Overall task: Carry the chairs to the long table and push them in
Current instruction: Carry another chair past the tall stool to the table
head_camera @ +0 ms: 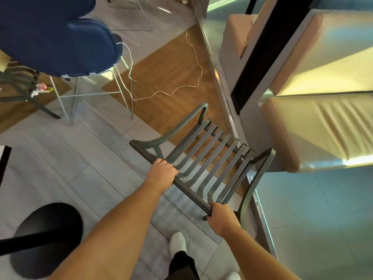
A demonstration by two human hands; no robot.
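A dark grey metal chair [203,150] with a slatted back, slatted seat and curved armrests stands in front of me, seen from above. My left hand [162,171] grips the chair's top rail near its left end. My right hand [221,218] grips the same rail at its right end. The chair sits over the border between grey tiles and a wooden floor strip, close to a metal-edged partition [220,81] on the right. No long table is plainly visible.
A blue upholstered chair [60,43] on pale metal legs stands at upper left, another dark chair [22,85] behind it. A white cable [181,87] trails over the wooden floor. Beige cushioned benches [314,126] fill the right. A black round table base [48,239] sits at lower left.
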